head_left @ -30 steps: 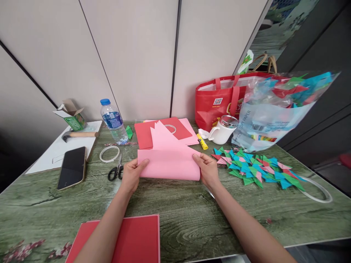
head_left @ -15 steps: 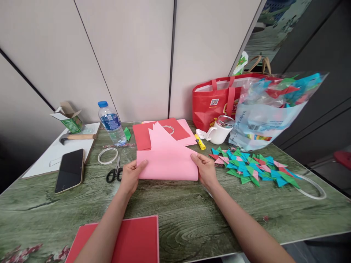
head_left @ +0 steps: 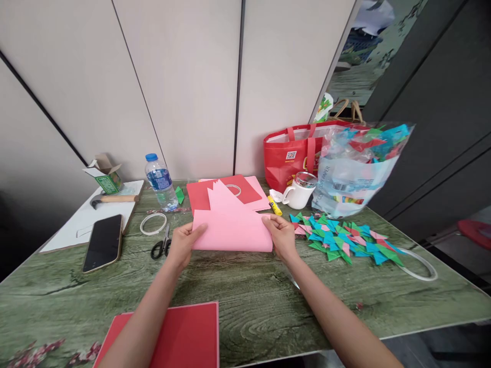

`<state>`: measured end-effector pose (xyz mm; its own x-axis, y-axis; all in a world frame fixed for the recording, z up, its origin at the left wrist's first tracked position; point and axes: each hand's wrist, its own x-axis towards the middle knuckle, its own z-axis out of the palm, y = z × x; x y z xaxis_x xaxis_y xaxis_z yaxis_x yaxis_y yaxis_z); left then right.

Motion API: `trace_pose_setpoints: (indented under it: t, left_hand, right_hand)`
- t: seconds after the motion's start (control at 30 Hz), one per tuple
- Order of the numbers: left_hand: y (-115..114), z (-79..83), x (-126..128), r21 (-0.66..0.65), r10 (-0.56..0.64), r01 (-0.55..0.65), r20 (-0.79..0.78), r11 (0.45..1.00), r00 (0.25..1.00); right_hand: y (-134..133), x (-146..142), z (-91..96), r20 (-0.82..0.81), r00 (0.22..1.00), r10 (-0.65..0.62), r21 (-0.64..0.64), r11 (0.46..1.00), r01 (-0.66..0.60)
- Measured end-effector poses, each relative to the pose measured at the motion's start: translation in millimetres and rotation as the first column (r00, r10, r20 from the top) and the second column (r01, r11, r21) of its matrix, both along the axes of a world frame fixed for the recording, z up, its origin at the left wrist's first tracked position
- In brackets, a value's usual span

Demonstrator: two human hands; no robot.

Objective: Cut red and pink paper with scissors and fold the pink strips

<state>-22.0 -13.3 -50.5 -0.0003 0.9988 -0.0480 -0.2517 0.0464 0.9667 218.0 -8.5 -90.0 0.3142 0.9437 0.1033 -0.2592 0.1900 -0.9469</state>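
In the head view, the hands are apart, the left hand (head_left: 182, 243) and right hand (head_left: 282, 235) each pinching one side of the pink paper (head_left: 232, 232) over the desk (head_left: 261, 306). It is folded over, though seemingly not creased flat. Many small folded pieces (head_left: 341, 237) lie finished at right; red sheets (head_left: 187, 332) in front remain flat. The plastic bag (head_left: 326, 189) reads "COPY PAPER"; the red bag (head_left: 276, 168) shows a QR code (head_left: 291, 155); the bottle (head_left: 160, 181) label is too small to read.

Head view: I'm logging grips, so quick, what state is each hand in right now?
Left hand: closed, holding the left end of the pink paper.
Right hand: closed, holding the right end of that paper.
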Motion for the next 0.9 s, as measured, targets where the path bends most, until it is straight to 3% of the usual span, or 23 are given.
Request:
trace_pose_setpoints:
  t: [0.17, 0.27, 0.37, 0.5, 0.63, 0.77, 0.9]
  left_hand:
    - [-1, 33.0, 1, 0.060, -0.004, 0.006, -0.033, 0.998, 0.999]
    - [-15, 39.1, 2, 0.041, -0.011, 0.013, -0.052, 0.999, 0.999]
    - [-37, 25.1, 1, -0.044, 0.026, -0.030, -0.079, 0.999, 0.997]
    - [-60, -11.2, -3, -0.216, 0.087, -0.115, -0.132, 0.970, 0.987]
    - [-67, -35.0, -9, -0.227, 0.111, -0.149, -0.173, 0.962, 0.979]
    - [-69, -33.7, -16, -0.213, 0.101, -0.140, -0.182, 0.967, 0.978]
    - [-76, -13.8, -26, -0.269, -0.019, -0.010, -0.104, 0.963, 0.994]
  right_hand:
    - [-5, 2, 27.7, -0.059, 0.998, -0.009, 0.037, 0.999, 0.011]
    - [-15, 4, 33.8, -0.039, 0.999, 0.002, 0.012, 1.000, -0.001]
    - [-30, 3, 20.8, 0.057, 0.998, 0.012, -0.044, 0.999, -0.010]
    - [-45, 0, -14.5, 0.328, 0.944, 0.023, -0.077, 0.997, 0.002]
    - [-50, -4, -36.6, 0.413, 0.910, 0.027, -0.077, 0.997, 0.005]
    - [-52, -7, -32.7, 0.414, 0.909, 0.048, -0.050, 0.998, -0.030]
    - [-61, -7, -12.2, 0.250, 0.961, 0.119, -0.034, 0.993, -0.114]
